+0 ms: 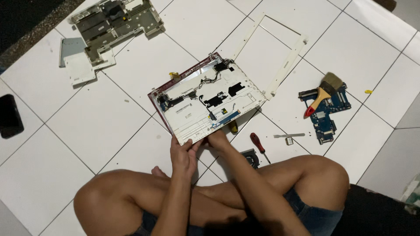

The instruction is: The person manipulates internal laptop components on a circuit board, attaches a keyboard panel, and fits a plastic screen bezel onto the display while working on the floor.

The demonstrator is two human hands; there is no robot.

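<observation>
I sit cross-legged on white floor tiles and hold an opened laptop lid panel (205, 98), white inside with a dark red rim, black cables and hinges showing. My left hand (183, 155) grips its near corner from below. My right hand (218, 140) holds the near edge just beside it. The panel is tilted up off the floor.
A white screen bezel frame (286, 61) lies behind the panel. A blue circuit board (326, 111) with a brush (321, 94) on it sits right. A red-handled screwdriver (258, 143), a fan (250, 156), a white laptop base (111, 24) far left, a black phone (8, 116).
</observation>
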